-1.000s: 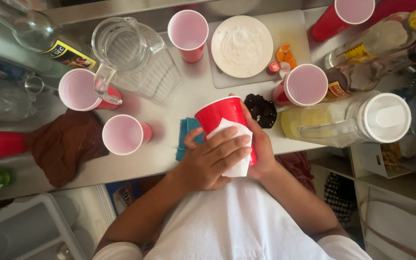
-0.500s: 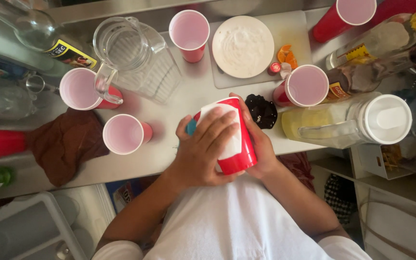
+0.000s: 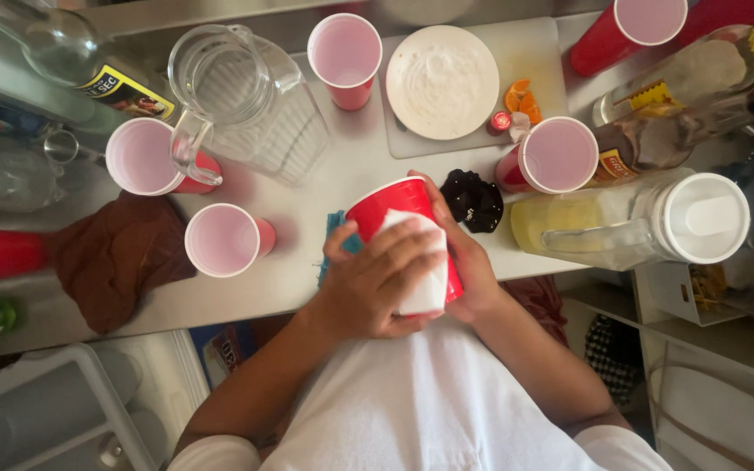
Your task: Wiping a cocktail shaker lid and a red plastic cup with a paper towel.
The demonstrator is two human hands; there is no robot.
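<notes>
A red plastic cup point(image 3: 394, 208) lies tilted between my two hands over the counter's front edge. My right hand point(image 3: 471, 266) grips it from the right side and beneath. My left hand point(image 3: 375, 283) presses a white cloth or paper point(image 3: 419, 262) against the cup's side, fingers curled over it. A blue cloth point(image 3: 339, 228) peeks out just left of the cup on the counter. A small black crumpled thing point(image 3: 473, 201) lies right of the cup.
Several red cups stand about: point(image 3: 224, 240), point(image 3: 146, 159), point(image 3: 346, 57), point(image 3: 551, 157), point(image 3: 626, 30). An empty glass pitcher point(image 3: 237, 96), a white plate point(image 3: 442, 81) on a cutting board, a lidded pitcher of yellow liquid point(image 3: 630, 222), bottles at both sides, and a brown rag point(image 3: 115, 257) crowd the counter.
My left hand has slid the white cloth down and along the cup's side, and the cup has tilted between my hands while staying in front of me.
</notes>
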